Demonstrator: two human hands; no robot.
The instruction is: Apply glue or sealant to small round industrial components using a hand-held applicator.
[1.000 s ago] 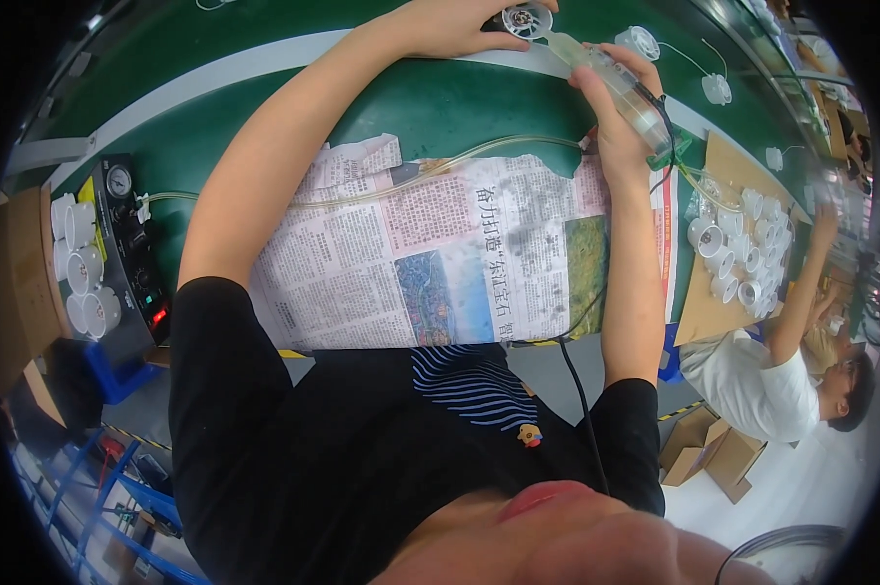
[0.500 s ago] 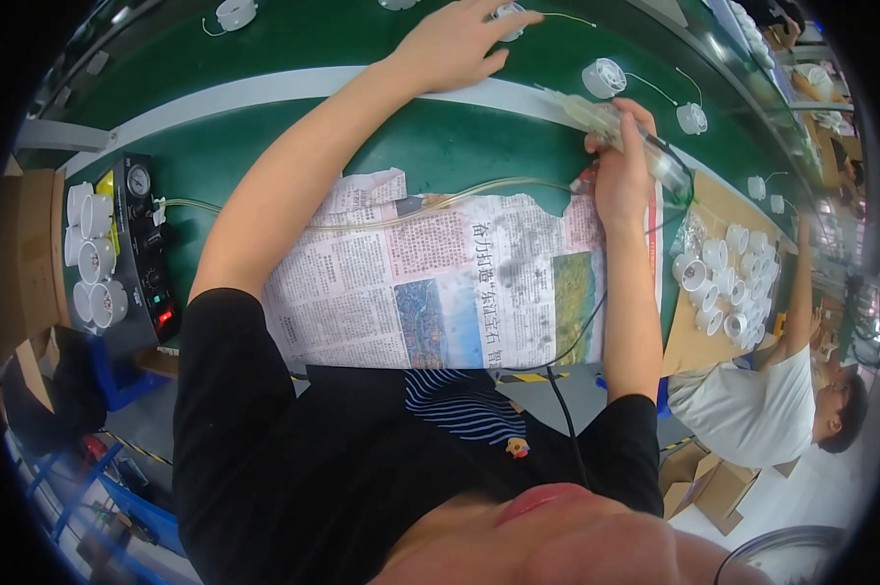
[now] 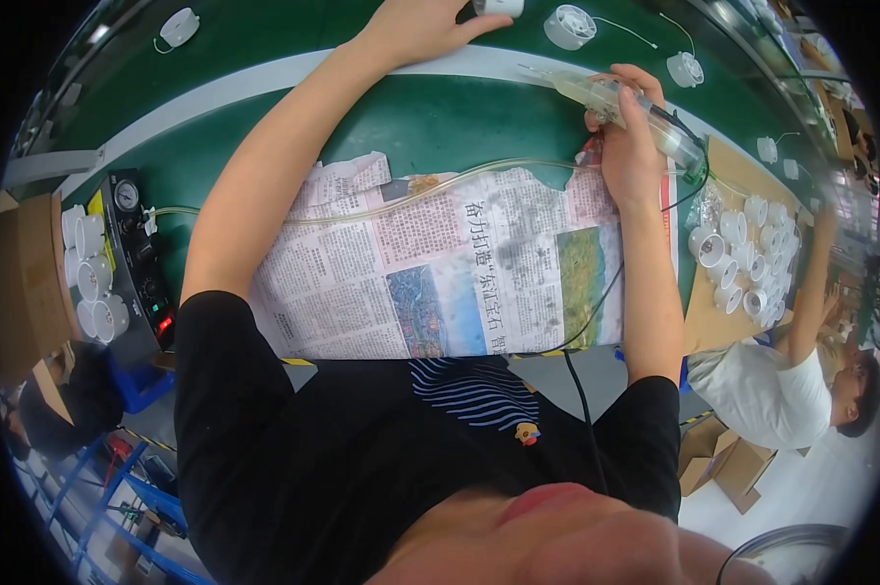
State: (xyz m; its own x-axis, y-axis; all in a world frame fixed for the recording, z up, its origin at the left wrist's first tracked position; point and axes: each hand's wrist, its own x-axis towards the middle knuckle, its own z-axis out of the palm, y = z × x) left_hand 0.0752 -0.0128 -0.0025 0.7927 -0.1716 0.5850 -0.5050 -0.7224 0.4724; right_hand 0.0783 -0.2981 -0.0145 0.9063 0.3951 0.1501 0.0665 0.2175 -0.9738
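At the far edge of the bench my left hand point(image 3: 422, 27) is closed round a white round plastic part point(image 3: 498, 7), thumb along its near side; its other fingertips run out of view at the top. My right hand point(image 3: 635, 136) grips a clear glue dispensing syringe point(image 3: 588, 94) with a green fitting at its back end, the thin tip pointing up and left above the pale rail point(image 3: 459, 62). Just beyond the syringe tip lies another white round part point(image 3: 569, 27) with a lead wire. Below both hands, newspaper point(image 3: 440, 263) covers the near bench top.
On the left stands a black dispenser controller point(image 3: 133, 249) with a gauge, white rings point(image 3: 91, 281) beside it. A clear hose point(image 3: 410, 203) crosses the newspaper. Many white rings point(image 3: 742, 229) stand on cardboard point(image 3: 698, 302) at right. A co-worker in a white shirt point(image 3: 762, 390) is beyond.
My left hand has moved up and slightly left, its fingers now round the white part. The syringe in my right hand has shifted slightly up. The whole view has also shifted a little.
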